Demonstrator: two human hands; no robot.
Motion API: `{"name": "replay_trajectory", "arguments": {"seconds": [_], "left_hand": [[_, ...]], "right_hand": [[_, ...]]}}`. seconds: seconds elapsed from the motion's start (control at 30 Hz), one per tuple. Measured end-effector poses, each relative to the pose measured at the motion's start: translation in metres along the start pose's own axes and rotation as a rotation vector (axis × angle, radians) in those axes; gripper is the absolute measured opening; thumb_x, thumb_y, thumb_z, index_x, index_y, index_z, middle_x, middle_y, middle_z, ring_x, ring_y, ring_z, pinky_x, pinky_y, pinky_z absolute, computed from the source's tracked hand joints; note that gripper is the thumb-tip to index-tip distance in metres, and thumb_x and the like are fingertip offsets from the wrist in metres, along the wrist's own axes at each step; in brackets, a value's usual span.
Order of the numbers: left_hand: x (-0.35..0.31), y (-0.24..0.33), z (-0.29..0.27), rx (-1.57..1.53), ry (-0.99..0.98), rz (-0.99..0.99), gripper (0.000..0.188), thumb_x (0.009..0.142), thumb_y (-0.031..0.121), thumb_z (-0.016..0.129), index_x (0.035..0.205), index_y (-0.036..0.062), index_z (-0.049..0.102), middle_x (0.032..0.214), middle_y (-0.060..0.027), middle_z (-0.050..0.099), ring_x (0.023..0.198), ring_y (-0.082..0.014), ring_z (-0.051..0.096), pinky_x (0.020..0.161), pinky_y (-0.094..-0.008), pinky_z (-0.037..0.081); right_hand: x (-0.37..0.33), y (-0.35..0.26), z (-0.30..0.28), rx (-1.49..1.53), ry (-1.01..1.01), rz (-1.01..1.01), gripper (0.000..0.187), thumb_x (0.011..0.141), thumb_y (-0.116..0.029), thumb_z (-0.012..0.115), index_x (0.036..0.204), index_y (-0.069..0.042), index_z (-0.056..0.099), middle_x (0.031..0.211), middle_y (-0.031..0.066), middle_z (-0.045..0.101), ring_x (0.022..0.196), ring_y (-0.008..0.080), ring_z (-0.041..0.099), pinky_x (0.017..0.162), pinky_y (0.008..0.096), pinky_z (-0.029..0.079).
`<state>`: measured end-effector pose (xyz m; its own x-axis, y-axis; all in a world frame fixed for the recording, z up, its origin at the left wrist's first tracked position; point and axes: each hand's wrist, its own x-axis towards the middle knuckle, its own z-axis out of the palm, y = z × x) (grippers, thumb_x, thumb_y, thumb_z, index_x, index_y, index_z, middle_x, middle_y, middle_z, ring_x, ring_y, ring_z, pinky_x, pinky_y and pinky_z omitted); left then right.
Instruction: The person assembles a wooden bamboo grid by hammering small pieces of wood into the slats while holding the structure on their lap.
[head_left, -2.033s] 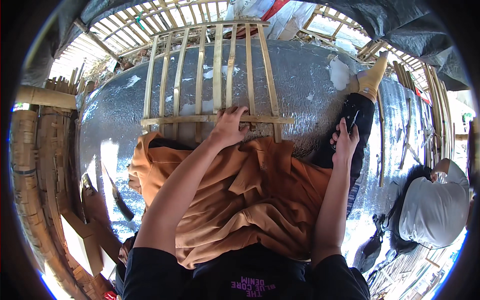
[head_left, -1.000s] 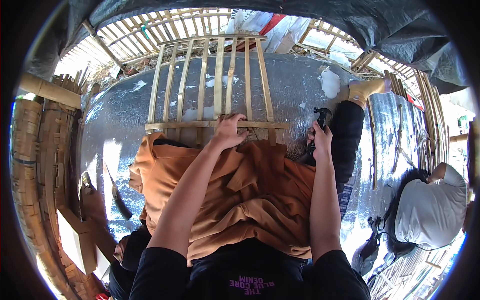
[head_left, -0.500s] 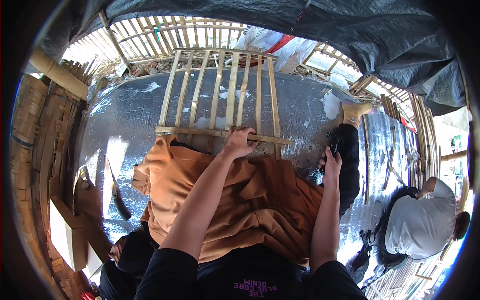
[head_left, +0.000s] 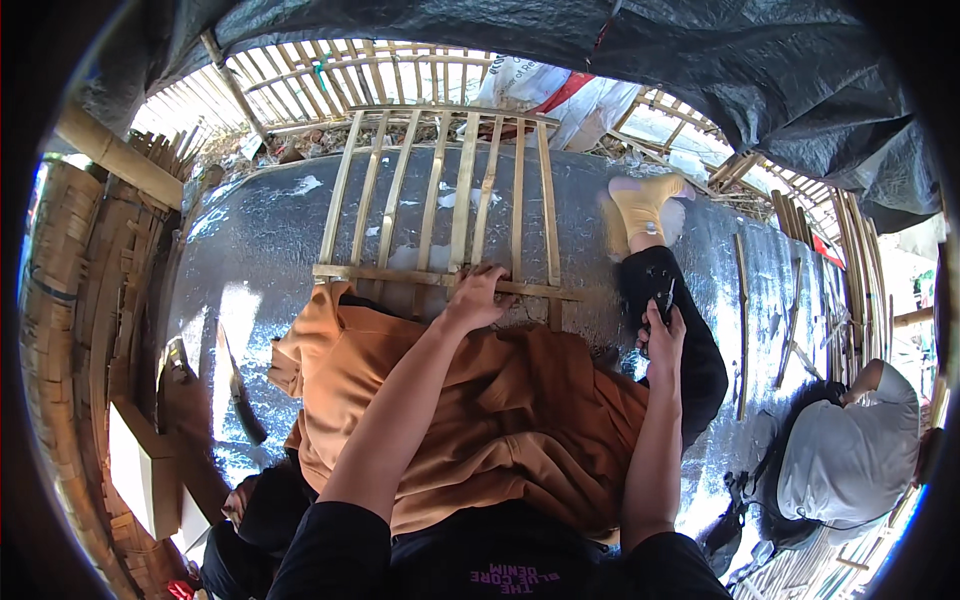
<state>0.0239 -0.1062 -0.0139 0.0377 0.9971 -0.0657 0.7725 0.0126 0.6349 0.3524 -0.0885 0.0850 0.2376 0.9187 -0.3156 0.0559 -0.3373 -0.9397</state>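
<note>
A frame of pale bamboo slats [head_left: 461, 190] lies in front of me, its near crossbar resting by an orange-brown garment [head_left: 470, 420] spread over my lap. My left hand [head_left: 480, 297] is closed over that crossbar near its middle, its fingers curled around the bamboo. Off to the right, my right hand [head_left: 662, 335] grips a small black hand tool [head_left: 661, 290] with a narrow metal tip pointing away from me. Its exact kind does not show. The tool is held apart from the frame, above my black-trousered leg [head_left: 690, 350].
My foot in a yellow sock [head_left: 645, 205] rests right of the frame on a shiny dark sheet [head_left: 270, 220]. A knife-like blade [head_left: 243, 405] lies at left, near a pale box [head_left: 142, 470]. Loose bamboo strips [head_left: 742, 325] and a person in a grey shirt [head_left: 850, 455] are at right.
My right foot and lower leg have swung left, nearer the bamboo frame. My left hand keeps its hold on the crossbar; my right hand still grips the tool, nearly in place.
</note>
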Motion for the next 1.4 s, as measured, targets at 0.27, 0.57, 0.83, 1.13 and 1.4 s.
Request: {"name": "replay_trajectory", "arguments": {"seconds": [0.27, 0.57, 0.83, 1.13, 1.4], "left_hand": [[-0.001, 0.002, 0.000, 0.181, -0.095, 0.036, 0.056, 0.092, 0.036, 0.073, 0.137, 0.0105, 0.051, 0.135, -0.0141, 0.056, 0.134, -0.0353, 0.050, 0.111, -0.0538, 0.034], [0.004, 0.013, -0.010, 0.168, -0.201, -0.024, 0.058, 0.094, 0.038, 0.072, 0.138, 0.0078, 0.049, 0.138, -0.0165, 0.052, 0.136, -0.0373, 0.048, 0.113, -0.0539, 0.032], [0.012, 0.013, -0.022, 0.099, -0.296, -0.034, 0.061, 0.092, 0.040, 0.075, 0.137, 0.0072, 0.049, 0.140, -0.0169, 0.049, 0.141, -0.0352, 0.043, 0.114, -0.0534, 0.030], [0.014, 0.013, -0.019, 0.132, -0.276, -0.047, 0.065, 0.089, 0.044, 0.078, 0.136, 0.0087, 0.050, 0.136, -0.0153, 0.052, 0.140, -0.0351, 0.043, 0.116, -0.0543, 0.029], [0.016, 0.015, -0.021, 0.148, -0.313, -0.062, 0.067, 0.090, 0.047, 0.076, 0.138, 0.0090, 0.049, 0.139, -0.0163, 0.052, 0.141, -0.0340, 0.044, 0.118, -0.0543, 0.027]], "right_hand": [[0.011, 0.015, 0.014, -0.008, -0.073, 0.010, 0.019, 0.102, -0.022, 0.069, 0.102, -0.010, 0.054, 0.079, -0.0015, 0.053, 0.053, 0.0064, 0.047, 0.045, 0.0260, 0.039], [0.006, 0.007, 0.023, 0.010, -0.127, 0.093, 0.021, 0.102, -0.022, 0.070, 0.104, -0.009, 0.054, 0.080, -0.0018, 0.053, 0.055, 0.0057, 0.047, 0.048, 0.0252, 0.039], [0.009, 0.007, 0.024, 0.021, -0.124, 0.102, 0.019, 0.102, -0.021, 0.069, 0.102, -0.010, 0.054, 0.080, -0.0024, 0.053, 0.055, 0.0060, 0.047, 0.048, 0.0257, 0.039], [0.011, 0.014, 0.033, -0.191, -0.129, 0.063, 0.022, 0.098, -0.022, 0.072, 0.097, -0.007, 0.056, 0.075, -0.0003, 0.056, 0.052, 0.0059, 0.050, 0.043, 0.0262, 0.039], [0.037, 0.070, 0.060, -0.581, -0.147, -0.181, 0.038, 0.092, -0.026, 0.075, 0.104, 0.005, 0.056, 0.089, 0.0238, 0.067, 0.085, 0.0393, 0.068, 0.078, 0.0470, 0.052]]}}
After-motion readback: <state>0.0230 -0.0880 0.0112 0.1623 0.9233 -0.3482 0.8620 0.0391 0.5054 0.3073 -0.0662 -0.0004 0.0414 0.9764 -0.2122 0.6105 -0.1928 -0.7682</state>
